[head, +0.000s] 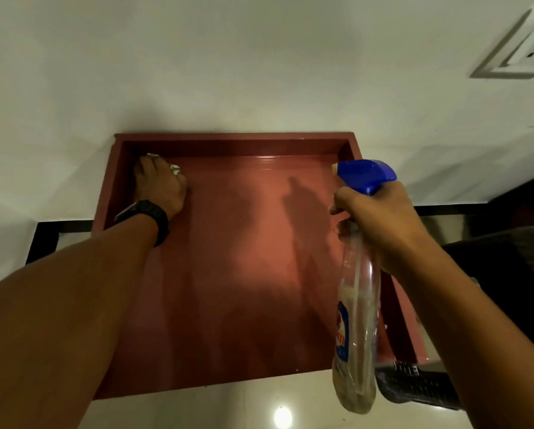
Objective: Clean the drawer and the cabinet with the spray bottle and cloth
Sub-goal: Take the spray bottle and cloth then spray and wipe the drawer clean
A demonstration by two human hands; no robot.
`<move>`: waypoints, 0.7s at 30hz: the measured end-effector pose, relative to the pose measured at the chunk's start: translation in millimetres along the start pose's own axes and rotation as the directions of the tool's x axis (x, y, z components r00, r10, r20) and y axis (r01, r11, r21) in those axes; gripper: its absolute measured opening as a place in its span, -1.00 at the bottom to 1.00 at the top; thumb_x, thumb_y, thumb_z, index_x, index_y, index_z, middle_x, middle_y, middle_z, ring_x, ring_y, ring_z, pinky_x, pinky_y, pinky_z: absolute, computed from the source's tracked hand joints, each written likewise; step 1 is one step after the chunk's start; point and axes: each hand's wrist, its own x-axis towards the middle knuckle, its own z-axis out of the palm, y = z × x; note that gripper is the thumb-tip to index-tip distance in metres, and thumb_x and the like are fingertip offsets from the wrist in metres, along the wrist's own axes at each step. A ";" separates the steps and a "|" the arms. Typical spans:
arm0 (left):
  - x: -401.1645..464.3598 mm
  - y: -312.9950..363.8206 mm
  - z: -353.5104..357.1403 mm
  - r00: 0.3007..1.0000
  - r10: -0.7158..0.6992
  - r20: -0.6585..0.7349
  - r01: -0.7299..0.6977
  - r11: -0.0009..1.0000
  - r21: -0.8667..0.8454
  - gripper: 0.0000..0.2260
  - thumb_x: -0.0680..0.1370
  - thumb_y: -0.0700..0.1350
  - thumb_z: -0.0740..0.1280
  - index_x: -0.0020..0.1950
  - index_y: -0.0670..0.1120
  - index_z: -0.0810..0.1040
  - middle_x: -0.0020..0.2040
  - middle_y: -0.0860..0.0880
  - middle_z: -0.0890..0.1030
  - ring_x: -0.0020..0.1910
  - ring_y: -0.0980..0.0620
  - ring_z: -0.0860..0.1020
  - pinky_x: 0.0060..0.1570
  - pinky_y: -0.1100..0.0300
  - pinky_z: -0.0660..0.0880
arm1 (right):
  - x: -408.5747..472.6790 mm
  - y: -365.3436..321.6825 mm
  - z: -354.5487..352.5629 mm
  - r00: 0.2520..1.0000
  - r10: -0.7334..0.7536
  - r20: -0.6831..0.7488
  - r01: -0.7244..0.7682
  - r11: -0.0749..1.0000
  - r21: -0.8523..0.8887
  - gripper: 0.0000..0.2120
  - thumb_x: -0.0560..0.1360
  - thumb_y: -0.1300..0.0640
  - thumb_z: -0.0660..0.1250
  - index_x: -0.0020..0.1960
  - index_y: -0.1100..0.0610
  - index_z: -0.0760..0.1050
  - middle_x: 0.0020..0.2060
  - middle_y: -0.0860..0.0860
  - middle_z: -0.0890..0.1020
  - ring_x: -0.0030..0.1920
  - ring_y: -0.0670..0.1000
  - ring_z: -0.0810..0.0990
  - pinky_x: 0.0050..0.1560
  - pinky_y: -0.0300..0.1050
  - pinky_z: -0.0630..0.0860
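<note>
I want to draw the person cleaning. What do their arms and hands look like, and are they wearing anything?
Both forearms are bare, with no sleeves showing. The left hand has a chunky black wristwatch strapped just behind it. The right hand has nothing on it that shows: no glove, ring or band.

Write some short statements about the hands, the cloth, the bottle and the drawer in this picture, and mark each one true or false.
1. The left hand presses a cloth into the far left corner of the drawer. True.
2. The right hand holds the spray bottle by its neck. True.
3. The spray bottle has a red trigger head. False: the head is blue.
4. The spray bottle stands on the drawer bottom. False: it is held in the air over the drawer's right side.
5. A dark watch is on the left wrist. True.
6. The drawer is full of clothes. False: only the cloth shows in it.
</note>
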 end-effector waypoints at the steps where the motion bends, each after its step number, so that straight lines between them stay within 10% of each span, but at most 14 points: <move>1: 1.7 3.2 0.9 1.000 -0.023 -0.004 0.023 1.000 0.008 -0.50 0.57 -0.06 0.09 0.32 -0.45 0.28 0.30 -0.44 0.32 0.27 -0.41 0.28 0.29 -0.23 0.22 | 0.9 1.6 -3.3 1.000 0.002 0.000 -0.002 1.000 0.008 -0.80 0.42 0.28 0.33 0.03 0.31 0.48 -0.16 0.28 0.63 -0.40 0.06 0.55 -0.33 -0.07 0.56; 11: -28.9 121.0 16.1 0.954 0.254 -0.163 -0.254 0.967 0.017 -0.67 0.55 -0.28 0.16 0.18 -0.53 0.39 0.13 -0.51 0.44 0.13 -0.49 0.42 0.21 -0.27 0.35 | 1.1 19.7 -32.6 0.999 -0.026 -0.041 0.025 1.000 -0.011 -0.87 0.45 0.24 0.33 -0.02 0.27 0.51 -0.20 0.31 0.62 -0.37 0.05 0.59 -0.28 -0.06 0.59; 16: -30.5 185.7 40.2 0.967 0.253 0.025 -0.246 0.957 -0.152 -0.60 0.46 -0.14 0.17 0.11 -0.43 0.51 0.03 -0.37 0.56 0.02 -0.38 0.54 0.11 -0.13 0.49 | 5.1 21.3 -41.0 0.998 -0.027 -0.060 0.027 1.000 -0.006 -0.90 0.45 0.23 0.34 -0.03 0.17 0.53 -0.22 0.22 0.64 -0.41 0.00 0.60 -0.31 -0.09 0.59; 21: -38.8 251.5 52.1 0.859 0.508 0.059 -0.492 0.852 -0.181 -0.54 0.58 -0.09 0.14 0.43 -0.28 0.29 0.40 -0.21 0.35 0.36 -0.20 0.31 0.42 0.03 0.20 | 8.3 16.2 -48.3 0.995 -0.053 -0.086 0.053 0.999 -0.004 -0.92 0.44 0.25 0.33 -0.06 0.21 0.52 -0.32 0.12 0.63 -0.42 -0.03 0.59 -0.31 -0.10 0.58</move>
